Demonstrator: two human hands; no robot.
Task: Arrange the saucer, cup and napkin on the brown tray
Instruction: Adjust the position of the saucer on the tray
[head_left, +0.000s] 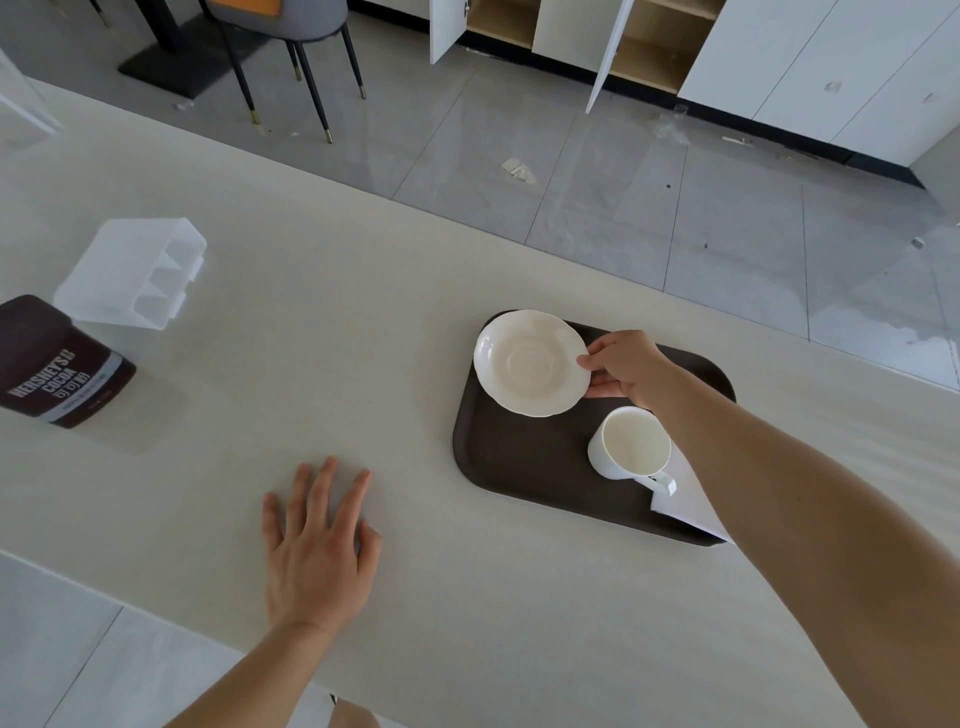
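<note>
While the left hand (317, 545) rests flat, fingers apart, on the pale table (311, 338), the right hand's (623, 369) grip pinches the scalloped cream china saucer (530, 362) by its rim, seemingly to position it on the dark brown plastic tray (519, 457).

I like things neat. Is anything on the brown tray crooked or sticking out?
Yes. The saucer, pinched at its rim by the right hand, pokes past the tray's far left corner. The napkin juts over the near right edge, partly under the cup. Nothing looks spilled or broken.
</note>
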